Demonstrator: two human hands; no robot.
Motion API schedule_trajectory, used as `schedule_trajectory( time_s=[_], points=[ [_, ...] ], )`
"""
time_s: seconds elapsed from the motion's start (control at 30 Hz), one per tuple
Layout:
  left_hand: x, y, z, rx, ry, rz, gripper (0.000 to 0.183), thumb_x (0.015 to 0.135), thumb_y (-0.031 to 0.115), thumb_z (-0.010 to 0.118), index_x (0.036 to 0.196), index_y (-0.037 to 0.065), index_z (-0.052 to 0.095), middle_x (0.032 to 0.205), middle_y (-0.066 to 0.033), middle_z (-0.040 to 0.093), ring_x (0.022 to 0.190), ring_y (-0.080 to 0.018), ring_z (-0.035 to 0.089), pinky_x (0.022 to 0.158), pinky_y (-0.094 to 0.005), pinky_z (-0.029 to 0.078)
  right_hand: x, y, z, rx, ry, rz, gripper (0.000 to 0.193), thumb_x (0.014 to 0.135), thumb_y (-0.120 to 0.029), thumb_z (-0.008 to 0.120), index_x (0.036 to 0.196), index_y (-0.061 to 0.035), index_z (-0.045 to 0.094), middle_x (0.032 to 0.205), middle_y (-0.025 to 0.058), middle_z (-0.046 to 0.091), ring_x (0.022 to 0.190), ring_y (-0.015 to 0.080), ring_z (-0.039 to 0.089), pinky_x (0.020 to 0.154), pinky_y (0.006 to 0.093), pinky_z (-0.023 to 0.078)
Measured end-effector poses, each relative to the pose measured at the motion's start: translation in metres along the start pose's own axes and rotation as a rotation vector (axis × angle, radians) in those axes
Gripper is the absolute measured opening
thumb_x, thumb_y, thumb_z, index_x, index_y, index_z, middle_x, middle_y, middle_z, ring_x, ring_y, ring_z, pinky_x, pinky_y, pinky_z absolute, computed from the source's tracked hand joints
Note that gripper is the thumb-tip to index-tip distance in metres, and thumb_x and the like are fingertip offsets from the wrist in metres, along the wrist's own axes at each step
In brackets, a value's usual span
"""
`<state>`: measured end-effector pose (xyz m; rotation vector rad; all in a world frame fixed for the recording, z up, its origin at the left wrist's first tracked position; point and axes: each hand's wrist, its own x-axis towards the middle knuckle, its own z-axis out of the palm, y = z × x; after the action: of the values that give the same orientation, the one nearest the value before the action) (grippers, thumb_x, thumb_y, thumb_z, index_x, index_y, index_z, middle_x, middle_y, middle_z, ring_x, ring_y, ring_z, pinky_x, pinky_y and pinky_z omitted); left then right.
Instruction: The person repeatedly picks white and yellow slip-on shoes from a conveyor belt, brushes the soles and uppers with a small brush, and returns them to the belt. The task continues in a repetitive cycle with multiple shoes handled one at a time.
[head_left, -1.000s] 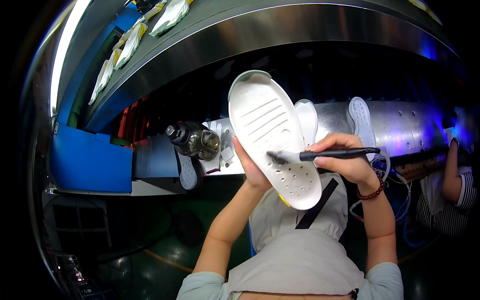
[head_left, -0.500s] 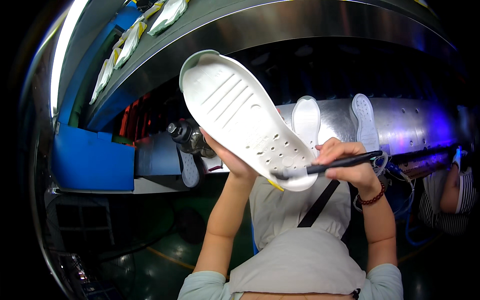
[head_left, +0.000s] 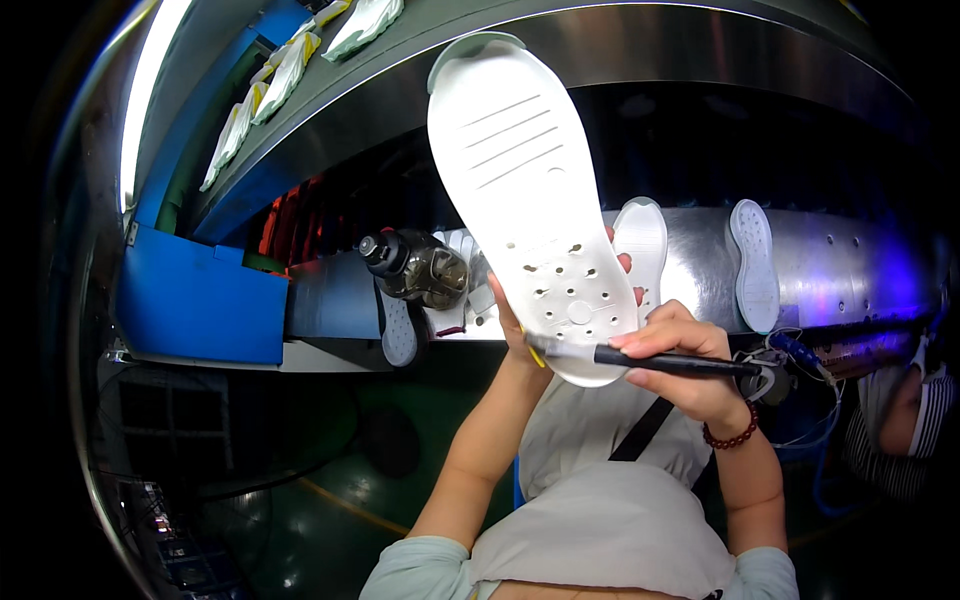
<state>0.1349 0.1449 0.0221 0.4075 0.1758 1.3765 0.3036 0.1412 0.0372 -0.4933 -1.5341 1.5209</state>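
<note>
A large white shoe sole (head_left: 520, 200) stands tilted in front of me, its toe or heel end with a grey-green rim pointing away. Several small holes pierce its near half, and grooves cross the far half. My left hand (head_left: 513, 330) grips it from behind, thumb at the left edge and fingertips showing at the right. Between the thumb and fingers of my right hand (head_left: 690, 365) is a black-handled brush (head_left: 615, 355). Its pale bristles lie against the sole's near end, reaching the left edge beside a yellow bit.
On the metal bench (head_left: 690, 250) lie another white sole (head_left: 640, 240), a light sole (head_left: 757, 262) and a dark-edged sole (head_left: 400, 335). A dark bottle (head_left: 430, 275) stands left. A conveyor (head_left: 640, 40) carries white shoe pieces past a blue cabinet (head_left: 205, 300). Another person's arm (head_left: 900, 410) shows right.
The sole has moved up and right and turned more upright. The brush's bristle end has shifted left to the sole's edge, and its handle now slopes down to the right.
</note>
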Motion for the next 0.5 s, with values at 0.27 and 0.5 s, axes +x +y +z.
schedule_trajectory(
  time_s=[0.27,0.5],
  points=[
    [0.006,0.001,0.002,0.135,-0.008,0.045,0.092,0.068,0.071,0.034,0.129,0.004,0.019,0.120,-0.0194,0.037,0.102,-0.0327,0.047,0.082,-0.0461,0.045,0.006,-0.003,-0.009,0.203,0.082,0.096,0.020,0.063,0.002,0.067,0.082,-0.0017,0.062,0.083,0.0085,0.062,0.074,0.0129,0.057,0.070,0.0232,0.043],
    [0.009,0.017,0.008,0.272,-0.080,-0.056,0.089,0.069,0.063,0.046,0.131,0.008,0.016,0.130,-0.0212,0.025,0.112,-0.0381,0.036,0.086,-0.0570,0.036,0.008,-0.006,-0.024,0.309,-0.008,0.120,0.021,0.064,0.001,0.066,0.084,-0.0001,0.062,0.084,0.0128,0.062,0.077,0.0173,0.060,0.070,0.0248,0.049]
  ],
)
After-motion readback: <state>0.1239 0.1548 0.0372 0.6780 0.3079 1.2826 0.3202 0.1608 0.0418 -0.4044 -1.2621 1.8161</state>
